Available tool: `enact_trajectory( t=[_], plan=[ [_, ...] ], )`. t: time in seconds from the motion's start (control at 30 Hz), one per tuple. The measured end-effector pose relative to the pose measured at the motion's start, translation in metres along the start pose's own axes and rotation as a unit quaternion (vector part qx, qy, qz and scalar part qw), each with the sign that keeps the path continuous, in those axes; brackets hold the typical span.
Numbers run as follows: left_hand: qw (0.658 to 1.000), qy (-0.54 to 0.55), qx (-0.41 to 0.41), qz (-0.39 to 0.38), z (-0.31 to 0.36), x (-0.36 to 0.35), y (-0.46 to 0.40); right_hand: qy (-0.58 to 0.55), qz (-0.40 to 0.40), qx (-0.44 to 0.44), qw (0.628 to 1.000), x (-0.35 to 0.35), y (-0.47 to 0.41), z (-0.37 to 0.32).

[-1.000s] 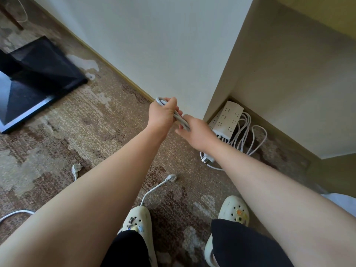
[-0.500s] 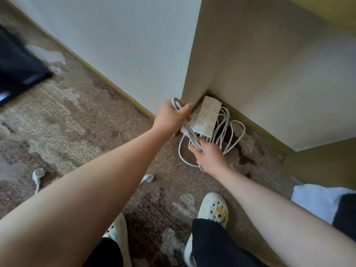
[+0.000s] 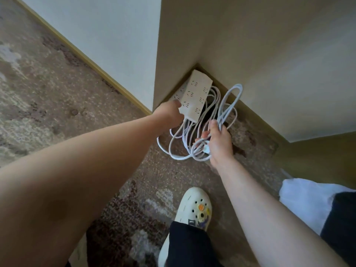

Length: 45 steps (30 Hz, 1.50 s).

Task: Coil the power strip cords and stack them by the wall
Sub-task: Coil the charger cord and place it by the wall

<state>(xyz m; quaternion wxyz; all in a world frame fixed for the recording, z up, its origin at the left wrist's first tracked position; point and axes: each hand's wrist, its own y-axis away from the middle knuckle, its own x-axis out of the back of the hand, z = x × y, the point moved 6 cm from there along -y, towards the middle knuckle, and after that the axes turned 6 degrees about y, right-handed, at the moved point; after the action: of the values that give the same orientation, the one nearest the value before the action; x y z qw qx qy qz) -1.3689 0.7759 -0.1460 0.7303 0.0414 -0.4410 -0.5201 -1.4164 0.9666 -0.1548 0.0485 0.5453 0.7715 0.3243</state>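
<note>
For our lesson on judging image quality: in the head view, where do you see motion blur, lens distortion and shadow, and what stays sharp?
Head view: the left hand at the power strip is smeared by motion blur; the right hand gripping the coiled cord is sharper; the wide-angle lens swells the forearms near the frame's edge; soft daylight, no glare, with the wall corner behind the strip in dim shadow.

My left hand (image 3: 169, 114) is smeared with motion blur, so I cannot tell its grip. A second power strip (image 3: 180, 91) lies mostly hidden under the top one (image 3: 196, 95). My shoe (image 3: 194, 207) is half covered by my trouser leg (image 3: 188, 245).
</note>
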Motion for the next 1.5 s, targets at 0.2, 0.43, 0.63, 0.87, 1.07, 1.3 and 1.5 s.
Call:
enact_trajectory(
  t=[0.2,0.43,0.63,0.87,1.07,1.3,1.5],
  plan=[
    [0.99,-0.123,-0.045,0.048,0.011,-0.048,-0.043,-0.03,0.033,-0.055,0.997,-0.004,-0.037,0.033],
    [0.972,-0.218,-0.051,0.066,0.031,-0.093,-0.085,0.076,0.07,-0.044,0.994,-0.002,-0.05,0.05],
    [0.959,-0.265,-0.06,0.078,0.023,-0.099,-0.094,0.131,0.062,-0.026,0.989,-0.002,-0.053,0.05],
    [0.964,-0.226,-0.128,0.056,-0.007,-0.06,-0.095,0.249,0.088,0.014,0.964,0.002,-0.064,0.035],
    [0.923,-0.327,-0.178,0.095,-0.015,-0.061,-0.089,0.327,0.068,0.03,0.942,-0.017,-0.088,0.018],
    [0.91,-0.368,-0.126,0.145,-0.022,-0.066,-0.087,0.433,0.113,-0.01,0.894,-0.013,-0.114,0.014],
    [0.892,-0.393,-0.182,0.128,-0.037,-0.069,-0.08,0.509,0.084,0.024,0.857,-0.046,-0.106,0.032]
  ],
)
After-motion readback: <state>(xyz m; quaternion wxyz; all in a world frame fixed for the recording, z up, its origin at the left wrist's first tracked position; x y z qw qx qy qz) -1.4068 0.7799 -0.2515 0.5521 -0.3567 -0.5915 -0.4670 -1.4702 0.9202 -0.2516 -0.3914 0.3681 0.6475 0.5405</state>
